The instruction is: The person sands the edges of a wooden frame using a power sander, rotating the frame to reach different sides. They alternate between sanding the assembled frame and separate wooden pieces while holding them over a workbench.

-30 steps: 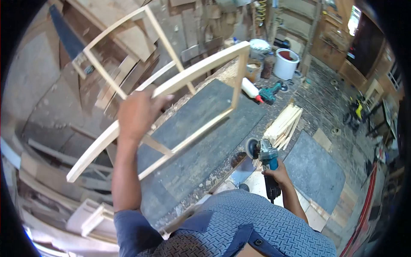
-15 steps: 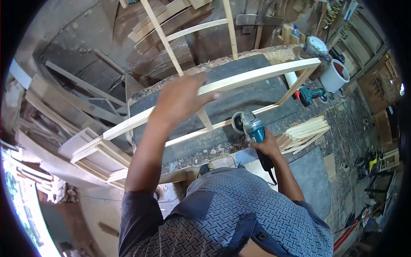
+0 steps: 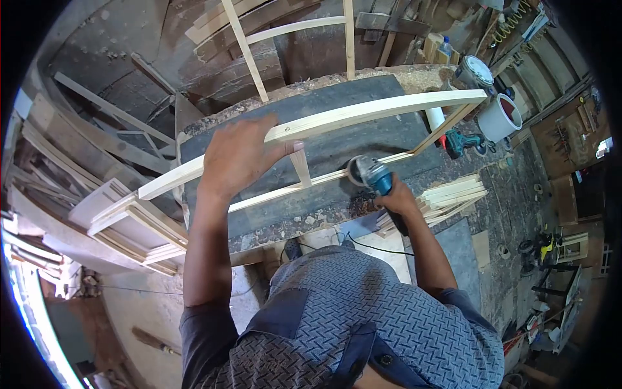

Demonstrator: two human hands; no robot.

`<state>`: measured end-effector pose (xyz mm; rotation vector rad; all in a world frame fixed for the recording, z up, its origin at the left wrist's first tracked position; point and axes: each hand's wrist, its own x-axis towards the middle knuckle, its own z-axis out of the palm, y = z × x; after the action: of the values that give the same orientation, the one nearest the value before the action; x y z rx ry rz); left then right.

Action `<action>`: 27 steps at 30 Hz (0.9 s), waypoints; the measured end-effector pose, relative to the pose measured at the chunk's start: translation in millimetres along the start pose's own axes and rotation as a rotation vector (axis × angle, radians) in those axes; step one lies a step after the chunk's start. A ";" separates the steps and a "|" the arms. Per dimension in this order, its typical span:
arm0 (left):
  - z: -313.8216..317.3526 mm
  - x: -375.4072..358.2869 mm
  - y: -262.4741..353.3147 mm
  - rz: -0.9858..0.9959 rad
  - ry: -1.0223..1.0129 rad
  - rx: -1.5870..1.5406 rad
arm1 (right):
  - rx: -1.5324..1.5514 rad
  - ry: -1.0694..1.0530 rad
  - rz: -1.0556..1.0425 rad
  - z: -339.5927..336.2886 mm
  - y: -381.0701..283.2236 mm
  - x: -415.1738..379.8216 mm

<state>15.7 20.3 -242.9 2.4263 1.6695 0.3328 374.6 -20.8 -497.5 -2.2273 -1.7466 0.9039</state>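
Note:
A pale wooden frame (image 3: pixel 382 111) stands on edge on a dark board (image 3: pixel 343 97) laid over the workbench. My left hand (image 3: pixel 236 155) is wrapped over its upper rail, with the thumb on the near side and the fingers across the top. In my right hand (image 3: pixel 400 198) is a teal angle grinder (image 3: pixel 382 181), gripped by its body. The round disc end of the grinder sits right at the lower rail (image 3: pixel 337 174), right of the short crosspiece (image 3: pixel 300 167).
Thin wooden strips (image 3: pixel 453 194) lie stacked right of my right hand. Behind them are a teal cordless drill (image 3: pixel 461 142), a white bucket (image 3: pixel 497 120) and a paint can (image 3: pixel 475 71). More wooden frames (image 3: pixel 139 227) lean at the left. A black cord (image 3: pixel 376 247) runs near my waist.
My left hand has shifted left along the upper rail and settled lower on it. The grinder has moved slightly up and left in view. The whole view has shifted a little.

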 end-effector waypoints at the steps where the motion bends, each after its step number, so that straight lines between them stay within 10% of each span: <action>1: 0.4 0.4 -0.5 0.012 0.016 0.005 | 0.012 0.085 0.009 -0.4 21.5 9.1; 27: -1.3 6.1 3.2 -0.029 -0.020 -0.027 | 0.096 0.198 0.091 -65.9 82.8 37.9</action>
<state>20.3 25.0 -240.3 2.3755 1.6795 0.3232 484.1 4.5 -498.0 -2.2630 -1.4950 0.7382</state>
